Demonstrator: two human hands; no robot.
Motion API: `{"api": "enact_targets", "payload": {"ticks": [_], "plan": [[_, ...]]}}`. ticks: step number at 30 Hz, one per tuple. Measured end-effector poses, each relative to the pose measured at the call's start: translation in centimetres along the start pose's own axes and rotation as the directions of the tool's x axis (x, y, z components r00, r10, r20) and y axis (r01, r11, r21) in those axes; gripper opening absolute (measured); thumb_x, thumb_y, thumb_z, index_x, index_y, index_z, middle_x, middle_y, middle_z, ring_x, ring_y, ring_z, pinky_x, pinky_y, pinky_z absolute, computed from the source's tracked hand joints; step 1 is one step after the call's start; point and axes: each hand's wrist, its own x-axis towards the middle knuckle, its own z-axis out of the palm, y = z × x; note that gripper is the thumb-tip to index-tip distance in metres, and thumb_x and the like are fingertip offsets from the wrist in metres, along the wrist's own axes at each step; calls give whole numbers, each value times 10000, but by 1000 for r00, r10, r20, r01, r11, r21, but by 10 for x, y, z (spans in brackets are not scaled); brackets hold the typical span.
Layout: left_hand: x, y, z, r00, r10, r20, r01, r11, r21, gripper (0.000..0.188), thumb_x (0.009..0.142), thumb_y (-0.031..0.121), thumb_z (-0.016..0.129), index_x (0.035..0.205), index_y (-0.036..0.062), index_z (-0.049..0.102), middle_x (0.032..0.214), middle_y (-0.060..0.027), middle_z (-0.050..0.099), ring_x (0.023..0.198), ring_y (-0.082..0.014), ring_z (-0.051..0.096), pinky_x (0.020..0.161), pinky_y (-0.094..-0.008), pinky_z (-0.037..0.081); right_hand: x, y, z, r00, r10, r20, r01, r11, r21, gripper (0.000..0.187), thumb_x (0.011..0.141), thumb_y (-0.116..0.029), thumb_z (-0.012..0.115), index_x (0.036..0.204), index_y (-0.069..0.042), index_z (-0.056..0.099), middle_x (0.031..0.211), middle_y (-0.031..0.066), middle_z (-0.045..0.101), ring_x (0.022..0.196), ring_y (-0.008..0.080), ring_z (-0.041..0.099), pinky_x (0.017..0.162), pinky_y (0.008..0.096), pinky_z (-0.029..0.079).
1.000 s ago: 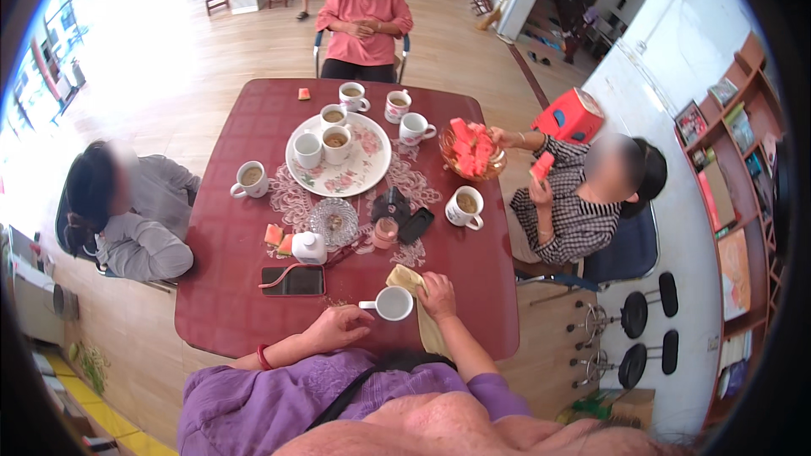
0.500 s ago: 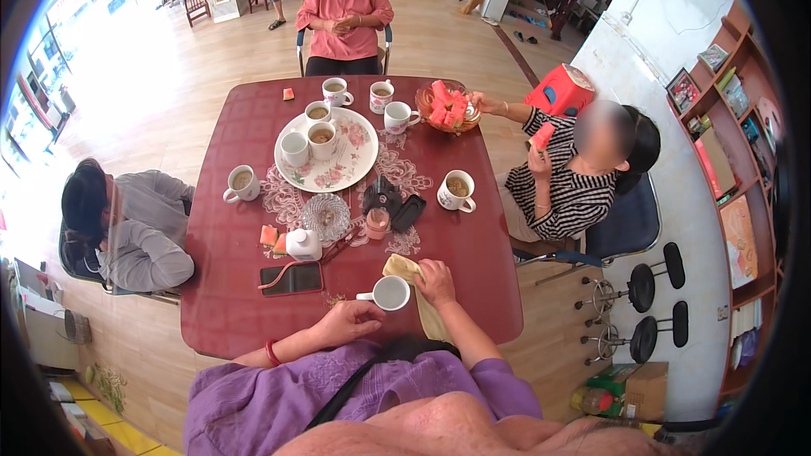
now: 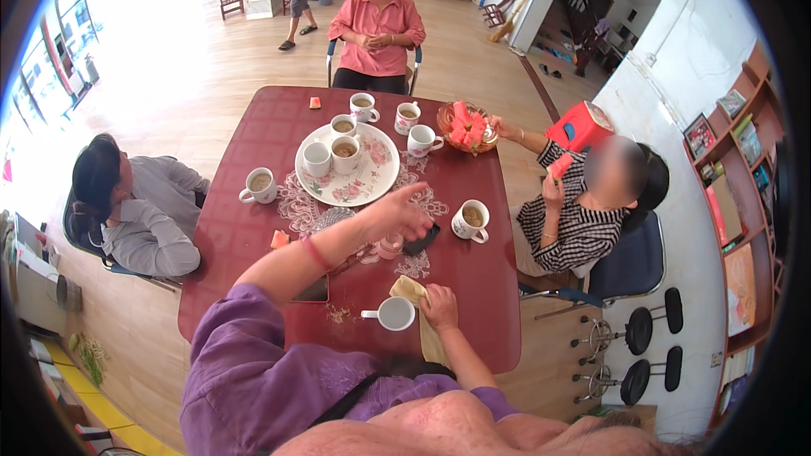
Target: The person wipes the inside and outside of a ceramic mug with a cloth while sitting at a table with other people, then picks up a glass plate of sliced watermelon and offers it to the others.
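Note:
My left hand [image 3: 397,215] reaches across the middle of the table, fingers stretched and apart, with nothing in it. Below it are a small pinkish jar [image 3: 390,246] and a black case [image 3: 422,241]. Near the table's front edge, my right hand [image 3: 440,308] grips a yellow cloth [image 3: 409,288] that hangs down toward my lap. Just left of the cloth stands a white mug [image 3: 395,314], which looks pale inside. My left forearm covers most of a dark phone [image 3: 316,290] and part of a glass ashtray [image 3: 334,219].
A round floral tray [image 3: 378,159] bears several mugs; other filled mugs, including one at right [image 3: 473,219], stand around it. A bowl of watermelon [image 3: 467,128] is at the far right. People sit at the left, far and right sides. The red table [image 3: 473,329] has lace-patterned decoration.
My left hand has swung from beside the white mug out over the table's middle, its fingers spreading. The right hand keeps the cloth. The person at left has raised their head.

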Motion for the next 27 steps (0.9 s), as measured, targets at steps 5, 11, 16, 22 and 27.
{"api": "enact_targets", "payload": {"ticks": [5,11,16,22,27], "plan": [[115,17,-71,990,-82,-116,67,989,-133,897,834,2,576,1501,166,-1,1018,-206,627,786,-279,650,695,-442,537,3,-6,2,998,22,51,-23,1000,19,283,795,-267,598,1002,-77,628,1048,59,630,969,272,572,817,420,455],[192,24,-67,956,-121,-267,80,984,-160,871,798,41,598,1472,155,60,923,-193,633,698,-306,647,632,-450,537,2,-4,1,999,13,42,-13,1000,-8,288,773,-263,629,994,-79,642,1051,56,628,962,268,570,808,401,460],[229,-2,-62,960,-160,-231,110,970,-216,605,807,55,588,1310,71,253,904,-175,625,710,-309,644,640,-447,538,5,-5,-4,999,22,50,-22,1000,0,289,779,-256,632,1000,-70,638,1058,69,623,971,271,568,833,401,455],[266,-51,-54,947,-270,-172,186,902,-390,391,895,135,542,1227,-44,440,1097,-236,559,961,-374,595,808,-479,519,11,-7,-8,999,20,28,-20,999,31,254,774,-240,631,970,-80,622,1042,58,625,931,264,584,789,402,459],[311,-78,-50,944,-251,-212,101,836,-539,502,918,176,533,1330,-52,360,1314,-298,427,1164,-432,493,960,-504,456,13,-4,-11,993,55,104,-61,996,57,283,780,-245,630,993,-60,638,1055,70,624,954,271,573,824,397,455]]}}
